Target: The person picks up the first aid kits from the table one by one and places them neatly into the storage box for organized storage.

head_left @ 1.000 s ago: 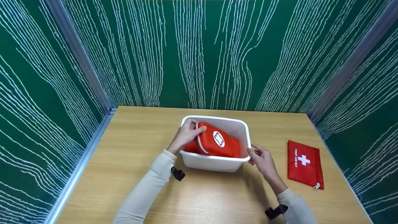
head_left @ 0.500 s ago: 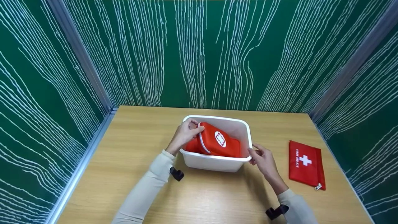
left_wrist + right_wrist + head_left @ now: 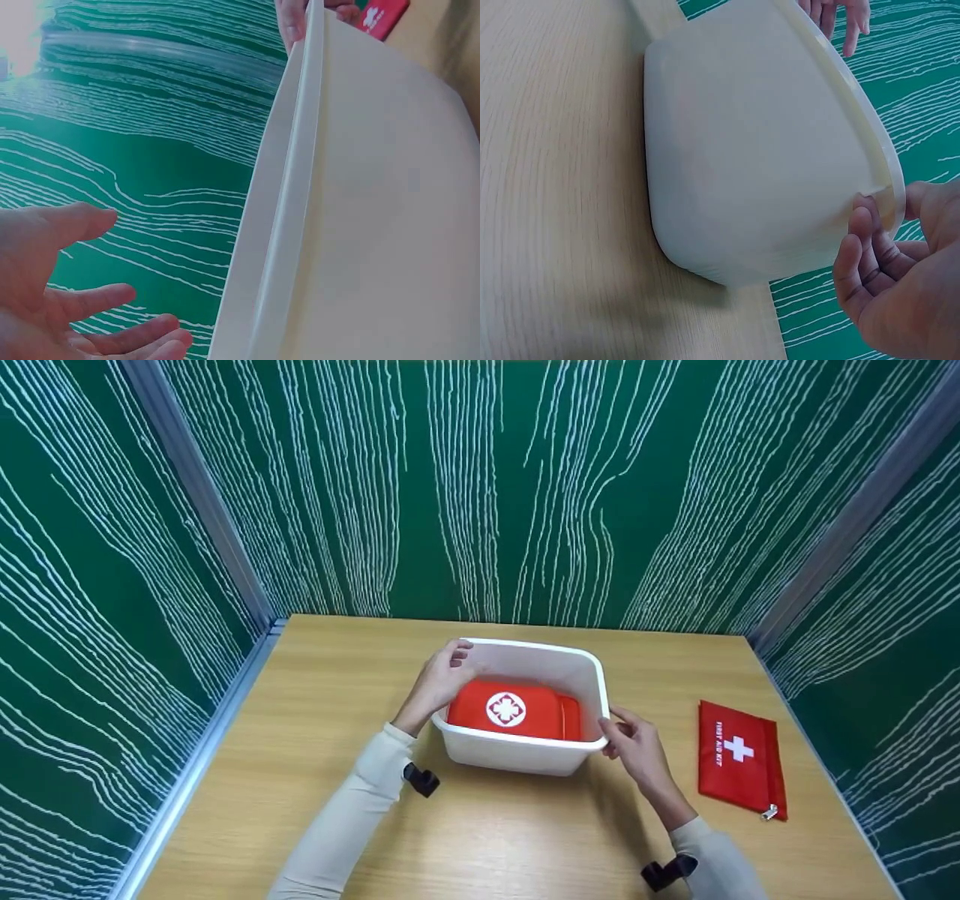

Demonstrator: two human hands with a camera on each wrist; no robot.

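Observation:
A white plastic tub [image 3: 517, 757] stands on the wooden table, with a red first aid case [image 3: 536, 712] bearing a white round emblem inside it. Another red item [image 3: 571, 718] shows at the case's right end, mostly hidden beneath it. Above the tub's left rim, my left hand [image 3: 444, 679] has its fingers spread and holds nothing; the left wrist view shows this hand [image 3: 82, 300] apart from the rim. At the right front corner my right hand [image 3: 636, 746] pinches the tub's rim, thumb inside and fingers [image 3: 866, 240] under the lip outside.
A flat red first aid pouch [image 3: 741, 757] with a white cross and a zip lies on the table to the right of the tub. Green walls [image 3: 465, 495] with white lines enclose the table [image 3: 300, 720] at the back and sides.
My left hand has let go of the first aid case, which has dropped from a tilt to lie flatter in the tub. My right hand keeps its hold on the rim.

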